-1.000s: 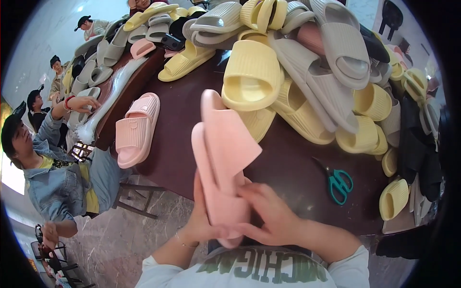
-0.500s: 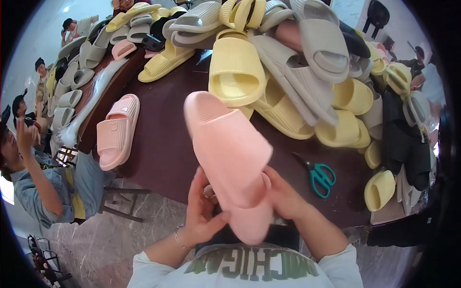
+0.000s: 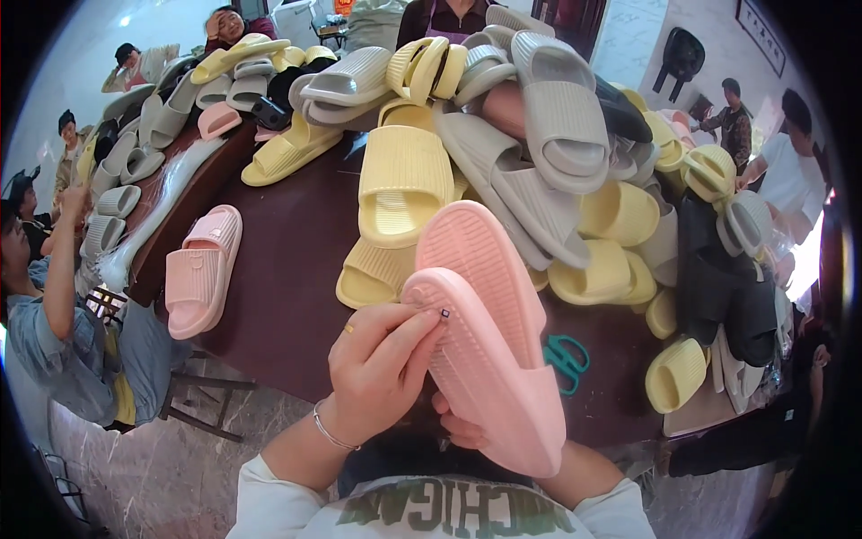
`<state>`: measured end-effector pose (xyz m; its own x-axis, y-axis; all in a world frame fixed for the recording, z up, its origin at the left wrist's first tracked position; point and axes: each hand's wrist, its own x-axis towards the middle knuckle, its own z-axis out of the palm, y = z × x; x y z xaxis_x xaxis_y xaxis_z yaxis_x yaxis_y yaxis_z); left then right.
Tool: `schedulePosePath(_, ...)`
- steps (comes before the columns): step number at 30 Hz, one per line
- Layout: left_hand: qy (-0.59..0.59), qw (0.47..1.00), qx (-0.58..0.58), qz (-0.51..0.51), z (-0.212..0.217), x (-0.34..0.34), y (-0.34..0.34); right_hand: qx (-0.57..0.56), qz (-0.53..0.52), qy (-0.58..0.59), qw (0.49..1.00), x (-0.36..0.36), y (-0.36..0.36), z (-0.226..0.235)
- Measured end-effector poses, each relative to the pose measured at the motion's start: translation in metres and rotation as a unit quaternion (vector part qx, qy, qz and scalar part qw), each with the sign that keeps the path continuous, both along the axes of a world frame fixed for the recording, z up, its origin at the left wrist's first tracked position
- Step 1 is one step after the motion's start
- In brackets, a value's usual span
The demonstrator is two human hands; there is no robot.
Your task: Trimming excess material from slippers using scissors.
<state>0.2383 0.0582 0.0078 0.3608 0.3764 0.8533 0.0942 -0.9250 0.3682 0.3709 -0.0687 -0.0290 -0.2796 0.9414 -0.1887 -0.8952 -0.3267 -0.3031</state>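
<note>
Two pink slippers are held together above the front of the table: the nearer pink slipper (image 3: 492,395) is tilted with its side and sole edge toward me, and the farther pink slipper (image 3: 467,242) shows its ribbed footbed behind it. My right hand (image 3: 460,426) is closed round them from below, partly hidden by the nearer one. My left hand (image 3: 382,359) is in a pinch at the nearer slipper's upper end. Right at its fingertips is a small dark-blue square piece (image 3: 444,313) with a pale centre; whether it is stuck to the slipper I cannot tell.
Teal-handled scissors (image 3: 567,364) lie right of the slippers. Another pink slipper (image 3: 202,274) rests at the table's left. Yellow slippers (image 3: 406,184) and grey slippers (image 3: 566,135) are heaped along the back and right. A person in a denim jacket (image 3: 54,332) sits at left; others are farther back.
The pink slippers have been turned over, so a sole edge and a footbed now show instead of the strap. My left hand has risen to the upper end and pinches there.
</note>
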Motion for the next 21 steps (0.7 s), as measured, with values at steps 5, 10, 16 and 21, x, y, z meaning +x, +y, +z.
schedulePosePath(5, 0.014, 1.000, -0.008, 0.025, 0.002, 0.009, -0.002, -0.009, 0.012, 0.068, 0.998, 0.006, -0.002, -0.004)
schedulePosePath(10, 0.060, 0.997, 0.022, 0.031, 0.001, 0.010, 0.001, 0.017, 0.032, 0.038, 0.999, 0.016, -0.002, -0.016)
schedulePosePath(16, 0.158, 0.980, 0.117, 0.022, 0.007, 0.006, 0.010, 0.053, 0.093, 0.064, 0.992, 0.026, 0.001, -0.029)
schedulePosePath(21, 0.219, 0.956, 0.194, 0.007, 0.015, 0.001, 0.016, 0.054, 0.096, 0.056, 0.992, 0.027, 0.001, -0.029)
